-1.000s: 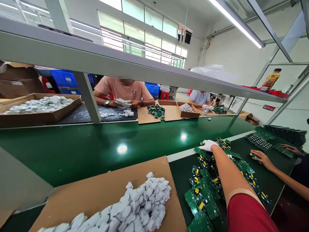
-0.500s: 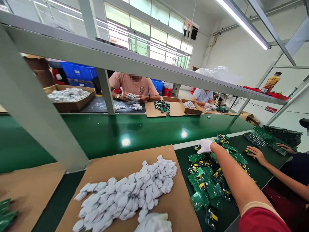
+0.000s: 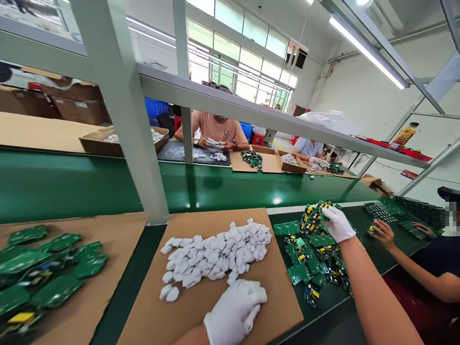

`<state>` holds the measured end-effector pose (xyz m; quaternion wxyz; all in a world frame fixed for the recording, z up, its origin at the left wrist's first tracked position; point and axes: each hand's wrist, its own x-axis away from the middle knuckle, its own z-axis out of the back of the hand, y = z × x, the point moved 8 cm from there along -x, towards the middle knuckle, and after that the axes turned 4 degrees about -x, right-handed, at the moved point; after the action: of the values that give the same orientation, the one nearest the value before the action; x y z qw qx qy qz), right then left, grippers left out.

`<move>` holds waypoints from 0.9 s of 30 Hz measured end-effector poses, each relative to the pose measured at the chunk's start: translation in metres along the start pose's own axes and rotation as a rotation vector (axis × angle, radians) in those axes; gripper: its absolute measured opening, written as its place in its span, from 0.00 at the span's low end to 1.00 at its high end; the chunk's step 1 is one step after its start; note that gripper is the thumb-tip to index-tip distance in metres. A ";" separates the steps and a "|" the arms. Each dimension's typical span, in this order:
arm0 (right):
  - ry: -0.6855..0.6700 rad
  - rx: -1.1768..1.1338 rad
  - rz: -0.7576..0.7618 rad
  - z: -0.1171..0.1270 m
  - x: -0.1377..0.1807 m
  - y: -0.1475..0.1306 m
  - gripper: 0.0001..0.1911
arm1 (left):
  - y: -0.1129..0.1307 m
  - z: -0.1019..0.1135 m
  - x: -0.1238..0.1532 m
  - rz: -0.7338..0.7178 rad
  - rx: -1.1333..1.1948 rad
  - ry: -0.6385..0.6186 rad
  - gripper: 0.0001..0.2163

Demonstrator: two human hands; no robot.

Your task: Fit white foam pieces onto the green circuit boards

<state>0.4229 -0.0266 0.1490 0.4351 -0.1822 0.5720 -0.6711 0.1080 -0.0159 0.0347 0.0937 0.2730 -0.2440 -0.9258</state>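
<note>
- Holding a clump of green circuit boards with chunky yellow components (image 3: 312, 218) in my white-gloved right hand (image 3: 336, 223), thumb on the near side; can't tell exactly how many are in there.
- They're at the far end of the loose pile of matching boards (image 3: 309, 261), which sits on the dark green work surface (image 3: 379, 256) just off the right edge of the brown cardboard sheet (image 3: 280, 302).
- White-gloved left hand (image 3: 235, 306) is down toward that sheet's near edge, fingers curled in; can't tell if anything's tucked under them.
- Weight-wise I'd guess they're light and stiff. The yellow components are probably the fragile bit, and they'd likely snag on each other in a bunch.
- Best hold imo: pinch the bare board edges. Gloves could slide a bit on that smooth green face.
- Heap of small white rounded pieces (image 3: 219, 256) lies across the sheet toward its far right corner, just beyond my left hand.
</note>
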 end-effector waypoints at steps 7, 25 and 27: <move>0.267 -0.426 -0.059 0.006 0.038 0.033 0.17 | -0.029 0.016 0.006 0.346 0.342 0.106 0.11; -0.187 -0.871 -0.403 -0.204 0.139 0.009 0.21 | -0.019 0.037 0.031 0.693 1.631 0.309 0.24; -0.244 -0.907 -0.428 -0.238 0.151 0.007 0.19 | -0.040 0.054 0.063 0.795 1.521 0.450 0.22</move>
<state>0.1645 -0.0009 0.0381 0.2290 -0.5424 0.7005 -0.4034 0.0238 0.0204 0.0249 0.2473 0.3319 -0.8458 -0.3366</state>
